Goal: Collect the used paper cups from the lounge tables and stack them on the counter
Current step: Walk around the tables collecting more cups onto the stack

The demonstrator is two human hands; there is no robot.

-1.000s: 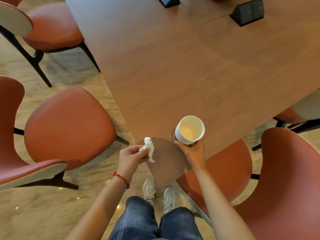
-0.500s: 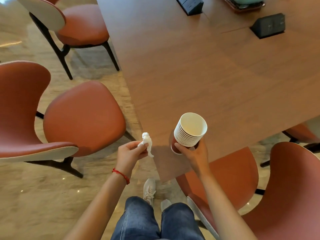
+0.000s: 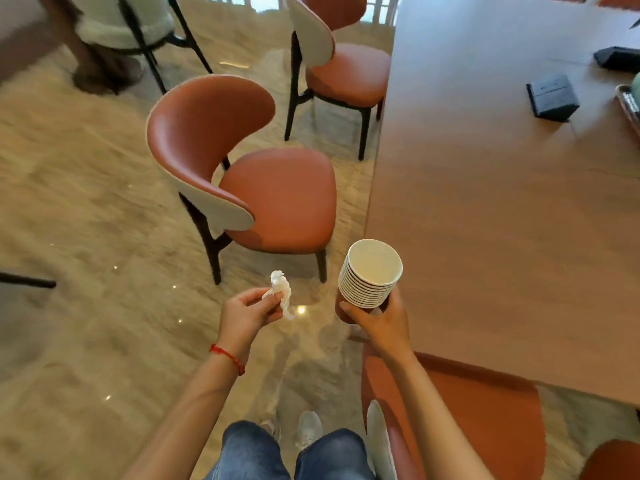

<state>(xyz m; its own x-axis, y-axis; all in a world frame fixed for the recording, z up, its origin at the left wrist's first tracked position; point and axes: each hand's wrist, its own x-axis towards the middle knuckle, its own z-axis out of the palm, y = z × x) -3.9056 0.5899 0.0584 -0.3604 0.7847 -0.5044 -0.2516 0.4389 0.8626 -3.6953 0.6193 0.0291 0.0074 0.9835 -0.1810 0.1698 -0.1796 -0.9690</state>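
1. off the table's (image 3: 502, 202) left edge, over the floor, the right hand (image 3: 382, 323) wraps the base of the cup stack (image 3: 370, 275); the stack tilts a little toward the table and nothing supports it from below.
2. the hold is low on a tall stack, so i judge a jolt or a quick turn could let the upper cups lean and slide out; any dregs inside would spill on the floor.
3. the left hand (image 3: 247, 315) pinches a crumpled tissue (image 3: 281, 291) between thumb and fingers, so it is not free to steady the cups; the loose tail of the tissue could slip free and drop.
4. a chair (image 3: 263, 188) stands just ahead and another chair (image 3: 485, 417) sits close at the right, tucked under the table's near edge; walking on without looking could catch a leg or knock the right elbow.
5. no counter shows in the head view, so the carry is likely not short, and the blur hints at quick movement, which raises the risk.
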